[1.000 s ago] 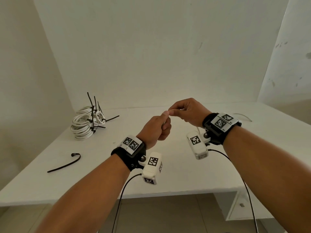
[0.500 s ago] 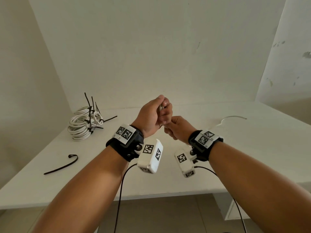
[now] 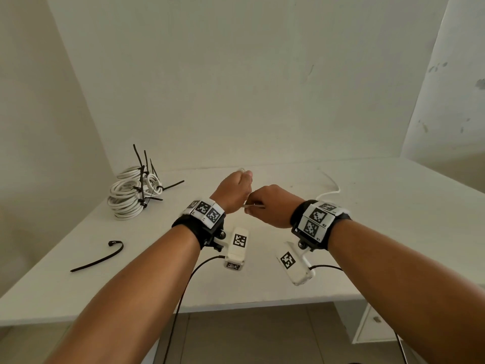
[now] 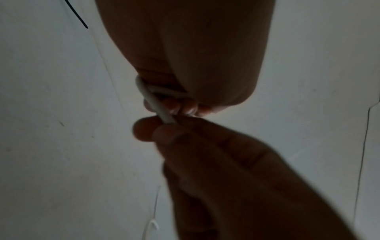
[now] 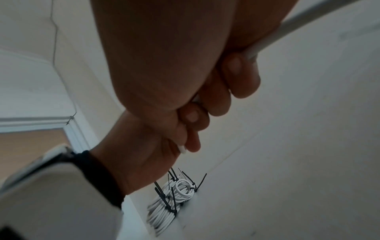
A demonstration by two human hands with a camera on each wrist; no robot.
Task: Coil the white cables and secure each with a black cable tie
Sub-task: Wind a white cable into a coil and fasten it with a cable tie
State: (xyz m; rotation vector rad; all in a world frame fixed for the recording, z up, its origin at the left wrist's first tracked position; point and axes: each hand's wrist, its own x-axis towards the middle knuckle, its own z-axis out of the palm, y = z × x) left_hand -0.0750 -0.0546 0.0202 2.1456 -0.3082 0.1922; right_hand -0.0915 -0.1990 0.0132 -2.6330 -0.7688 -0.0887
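Above the middle of the table, my left hand (image 3: pixel 240 189) is a fist with a small loop of white cable (image 4: pixel 148 92) wound round its fingers. My right hand (image 3: pixel 258 206) sits just right of it and slightly lower, pinching the same cable (image 5: pixel 267 43) between thumb and fingers (image 4: pixel 156 129). The free length of cable (image 3: pixel 331 191) trails over the table to the right. A loose black cable tie (image 3: pixel 98 260) lies at the front left.
A pile of coiled white cables (image 3: pixel 131 198) bound with black ties stands at the back left by the wall; it also shows in the right wrist view (image 5: pixel 174 199). The white table (image 3: pixel 393 232) meets walls at the back and left. A cabinet (image 3: pixel 375 321) stands below right.
My right hand has swung down under my left hand and come up on its right, leading the cable round it. The left hand has risen slightly. The cable's free length has shifted on the table.
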